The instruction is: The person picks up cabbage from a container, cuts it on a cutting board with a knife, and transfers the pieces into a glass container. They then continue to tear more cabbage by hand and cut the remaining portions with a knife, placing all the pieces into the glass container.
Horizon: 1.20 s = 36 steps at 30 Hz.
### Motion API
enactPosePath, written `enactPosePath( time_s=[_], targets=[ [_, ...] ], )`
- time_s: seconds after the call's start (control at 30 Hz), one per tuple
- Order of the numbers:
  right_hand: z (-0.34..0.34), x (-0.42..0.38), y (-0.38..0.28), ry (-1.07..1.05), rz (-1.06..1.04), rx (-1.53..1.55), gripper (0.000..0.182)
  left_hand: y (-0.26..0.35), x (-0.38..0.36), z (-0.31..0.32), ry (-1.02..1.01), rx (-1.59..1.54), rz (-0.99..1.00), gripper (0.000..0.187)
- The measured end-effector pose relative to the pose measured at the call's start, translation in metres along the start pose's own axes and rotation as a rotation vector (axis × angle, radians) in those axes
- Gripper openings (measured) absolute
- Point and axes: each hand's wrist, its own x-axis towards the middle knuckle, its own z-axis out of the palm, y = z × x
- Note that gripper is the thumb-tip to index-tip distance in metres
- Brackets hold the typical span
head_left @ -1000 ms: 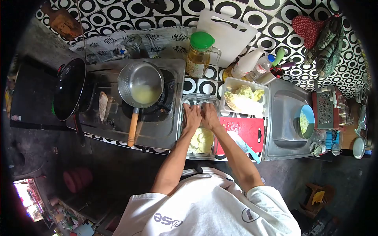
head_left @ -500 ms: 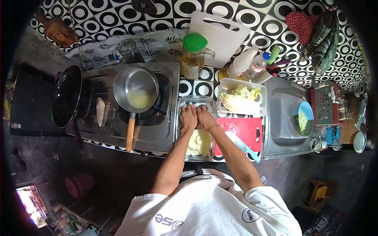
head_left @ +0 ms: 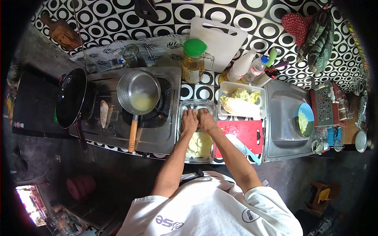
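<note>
Both my hands are down inside a clear rectangular container [head_left: 199, 160] on the counter. My left hand [head_left: 189, 121] is at its far left part, fingers bent downward and close together. Right beside it, my right hand [head_left: 206, 120] also has its fingers curled down. Whatever lies under the fingertips is hidden by the hands. Pale yellow pieces that look like cabbage leaves [head_left: 200, 144] fill the container's near end. To the right lie a red cutting board [head_left: 246, 131] and a knife with a light blue handle [head_left: 252, 155].
Left, a saucepan [head_left: 138, 92] with yellowish liquid sits on the stove [head_left: 98, 135], near a black frying pan [head_left: 73, 98]. A tub [head_left: 263, 103] of cabbage, a green-lidded pitcher [head_left: 193, 63] and bottles stand behind. A blue bowl [head_left: 309, 112] is in the sink [head_left: 281, 153].
The whole view has shifted slightly downward. My hands stay in the far part of the container, with fingers a little differently bent.
</note>
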Motion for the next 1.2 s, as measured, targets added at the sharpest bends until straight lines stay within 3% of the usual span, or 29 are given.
enactPosePath(
  time_s=[0.07,0.1,0.2,0.33,0.5,0.7,0.93,1.2],
  targets=[
    [-0.002,-0.004,0.003,0.067,-0.198,0.008,0.042,0.000,0.000,0.003,-0.021,0.112,0.011,0.026],
    [-0.003,-0.008,0.004,0.071,-0.195,0.002,0.042,0.000,0.001,0.005,-0.022,0.106,0.016,0.026],
    [-0.007,-0.017,-0.003,0.129,-0.082,0.233,0.033,0.013,-0.001,-0.002,-0.076,0.169,-0.164,0.035],
    [-0.019,-0.017,-0.021,0.034,0.127,0.174,0.031,0.008,0.003,-0.001,-0.117,0.180,-0.153,0.043],
    [-0.027,-0.010,-0.034,0.034,0.329,0.122,0.050,0.015,0.004,-0.009,-0.139,0.121,-0.236,0.048],
    [-0.039,0.004,-0.044,0.011,0.459,0.099,0.052,-0.012,0.006,0.009,0.038,-0.086,0.016,0.042],
    [-0.018,-0.011,-0.018,0.122,0.126,0.206,0.039,-0.022,0.010,0.019,0.066,-0.035,-0.027,0.034],
    [-0.019,-0.006,-0.030,0.077,0.224,0.054,0.037,-0.015,0.010,0.018,0.052,-0.005,-0.096,0.031]
  ],
)
